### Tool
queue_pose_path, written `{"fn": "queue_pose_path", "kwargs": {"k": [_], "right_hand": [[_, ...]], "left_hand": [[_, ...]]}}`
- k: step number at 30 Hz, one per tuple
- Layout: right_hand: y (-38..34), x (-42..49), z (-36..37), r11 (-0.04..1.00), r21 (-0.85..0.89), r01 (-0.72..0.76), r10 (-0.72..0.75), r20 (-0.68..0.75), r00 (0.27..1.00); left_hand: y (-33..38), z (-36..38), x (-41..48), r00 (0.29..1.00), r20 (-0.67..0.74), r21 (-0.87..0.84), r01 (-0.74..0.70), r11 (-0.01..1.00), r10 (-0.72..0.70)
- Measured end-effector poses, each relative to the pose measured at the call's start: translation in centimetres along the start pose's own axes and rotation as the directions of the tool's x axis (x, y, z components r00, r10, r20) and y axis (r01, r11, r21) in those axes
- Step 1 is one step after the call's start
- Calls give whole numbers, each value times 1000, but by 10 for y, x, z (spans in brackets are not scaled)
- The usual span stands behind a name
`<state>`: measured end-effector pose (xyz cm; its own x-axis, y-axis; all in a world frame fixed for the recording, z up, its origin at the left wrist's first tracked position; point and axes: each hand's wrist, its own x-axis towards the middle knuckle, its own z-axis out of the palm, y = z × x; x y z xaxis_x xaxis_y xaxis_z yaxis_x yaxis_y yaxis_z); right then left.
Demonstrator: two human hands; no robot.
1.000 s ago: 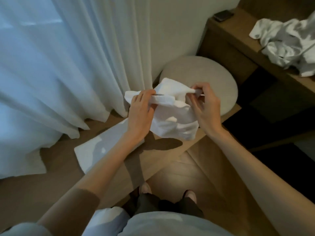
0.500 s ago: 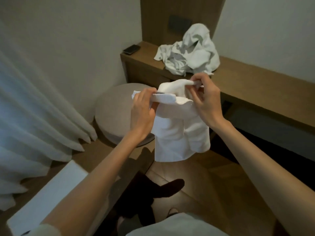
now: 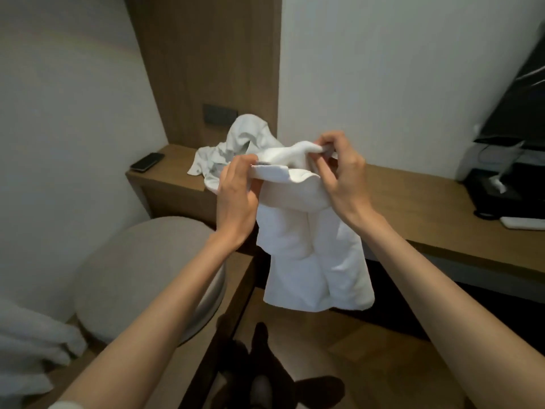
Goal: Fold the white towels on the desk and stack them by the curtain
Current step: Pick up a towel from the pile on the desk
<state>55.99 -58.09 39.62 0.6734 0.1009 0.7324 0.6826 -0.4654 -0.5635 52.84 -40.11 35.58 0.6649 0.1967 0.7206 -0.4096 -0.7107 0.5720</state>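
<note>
White, soft towel (image 3: pixel 312 261) hanging in limp folds before the front edge of the wooden tabletop (image 3: pixel 413 208), top hem pinched by left hand (image 3: pixel 236 199) and right hand (image 3: pixel 345 178), both grips clamped on it. Crumpled pile (image 3: pixel 244 137) near left end, flat dark phone (image 3: pixel 147 161) beside.

Two grips show: the left grip (image 3: pixel 236 199) and the right grip (image 3: pixel 342 184). One white towel (image 3: pixel 315 261) hangs from them. One heap of towels (image 3: pixel 239 140) lies on the one counter (image 3: pixel 413 208); how many are in it cannot be told. One phone (image 3: pixel 147 161), one round stool (image 3: pixel 138 270), one curtain (image 3: pixel 26 343).
</note>
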Motion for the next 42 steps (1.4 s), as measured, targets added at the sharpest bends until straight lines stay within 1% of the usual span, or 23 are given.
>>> {"fn": "queue_pose_path", "kwargs": {"k": [7,11,17,20,23,25,28,31,33,35,38,40,42], "right_hand": [[36,108,12,997,19,80,-78,-121,990],[48,187,29,987,62,147,-135,-167,977],[63,290,63,954,125,272,-236,-242,941],[79,327,84,940,158,301,-256,-254,933],[109,352,108,939,182,293,-249,-231,941],[136,359,127,941,193,280,-247,-178,953],[186,357,155,949,200,242,-237,-50,970],[241,347,181,964,203,171,-197,115,974],[277,338,196,976,196,95,-146,260,955],[311,329,210,988,156,10,-78,440,894],[349,312,229,989,131,-73,-31,655,755],[366,303,241,987,119,-107,-17,744,668],[377,294,255,987,113,-117,-18,789,614]], "left_hand": [[-14,53,113,990,-112,-60,-89,994,82],[-23,67,193,964,-216,-57,-174,983,158],[-43,81,297,929,-335,-54,-187,981,159],[-60,92,333,921,-356,-35,-181,983,157],[-87,108,357,929,-318,25,-189,982,187],[-111,123,361,943,-282,52,-169,984,177],[-150,152,350,971,-216,102,-80,992,100],[-182,185,328,991,-134,158,-4,987,25],[-201,205,315,998,-47,195,50,979,-42],[-220,221,302,986,66,281,126,951,-151],[-244,241,282,916,194,350,270,897,-351],[-255,252,272,873,240,374,320,870,-424],[-266,261,265,839,249,411,361,837,-484]]}}
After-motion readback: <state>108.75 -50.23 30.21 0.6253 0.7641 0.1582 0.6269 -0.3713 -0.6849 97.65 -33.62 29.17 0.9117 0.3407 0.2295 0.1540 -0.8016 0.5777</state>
